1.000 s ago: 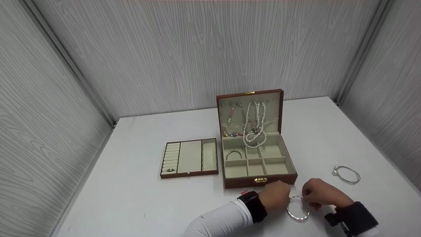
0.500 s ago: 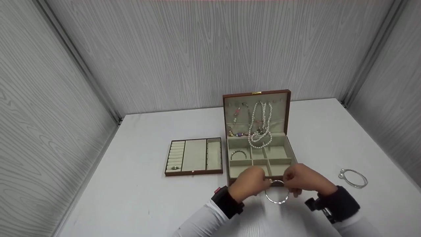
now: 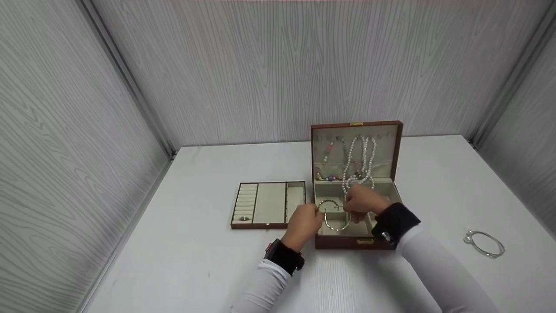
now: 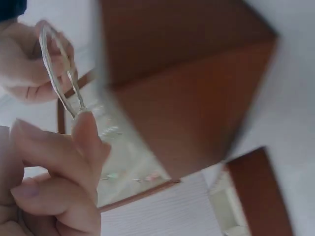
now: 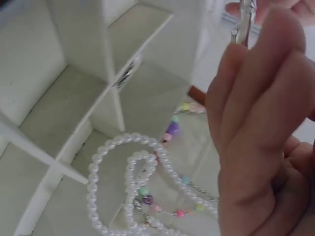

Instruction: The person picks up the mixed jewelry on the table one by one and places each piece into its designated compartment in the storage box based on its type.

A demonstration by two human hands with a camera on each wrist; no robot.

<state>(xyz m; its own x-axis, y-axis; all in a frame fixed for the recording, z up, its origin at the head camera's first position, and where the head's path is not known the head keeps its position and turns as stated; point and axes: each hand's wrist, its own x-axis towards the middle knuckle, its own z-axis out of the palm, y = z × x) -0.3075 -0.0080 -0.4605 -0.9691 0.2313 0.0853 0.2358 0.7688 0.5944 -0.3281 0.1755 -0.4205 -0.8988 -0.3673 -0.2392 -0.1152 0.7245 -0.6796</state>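
A person in white sleeves [image 3: 447,274] and black wrist straps [image 3: 284,257] holds a slim silver bangle [image 3: 336,229] above a brown jewelry box [image 3: 336,242] on a white table [image 3: 195,261]. The left hand [image 3: 304,226] pinches the bangle near nine o'clock, its thumb and fingertips drawn together on the metal; the right hand [image 3: 365,201] grips it near two o'clock, fingers bent close and no gap showing at the pinch. The bangle hangs over the box's front-left compartments, at about eight o'clock from the box's middle; whether it touches a divider, one cannot tell. Behind it, a second bracelet [image 3: 328,201] lies in the rear-left compartment, toward ten o'clock. The raised lid [image 3: 384,152] stands at twelve o'clock, a white pearl necklace [image 3: 373,161] hanging down its pale lining toward the rear compartments beside colorful beaded strands [image 3: 331,178]. Just beside the box, at nine o'clock, lies a shallow tray [image 3: 271,202], its near corner at four o'clock hidden by the left hand; a ring [image 3: 244,218] sits in its ribbed rows toward seven. Well apart from the box, at four o'clock, a pearl-tipped bangle [image 3: 488,254] rests on the tabletop. Gray wood-grain panels [image 3: 260,74] back the scene.
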